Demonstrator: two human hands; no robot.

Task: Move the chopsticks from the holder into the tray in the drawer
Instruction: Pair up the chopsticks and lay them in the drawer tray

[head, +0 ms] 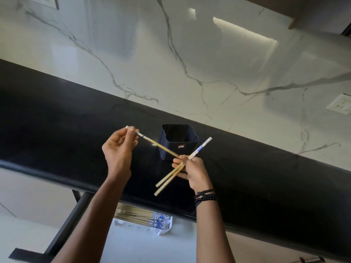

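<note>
A dark square holder (179, 143) stands on the black counter and looks empty from here. My left hand (118, 149) pinches the blue-patterned top end of one bamboo chopstick (157, 144), which slants down towards my right hand. My right hand (191, 171) grips two more chopsticks (169, 182) near their middle, tips pointing down-left, patterned ends up-right. Below the counter edge, the open drawer holds a clear tray (167, 229) with several chopsticks (140, 217) lying side by side, patterned ends to the right.
The black counter (66, 130) runs diagonally across the view, backed by a white marble wall with a socket (340, 104) at the right. The drawer's dark frame (62, 228) juts out at the lower left. Dark bands circle my right wrist.
</note>
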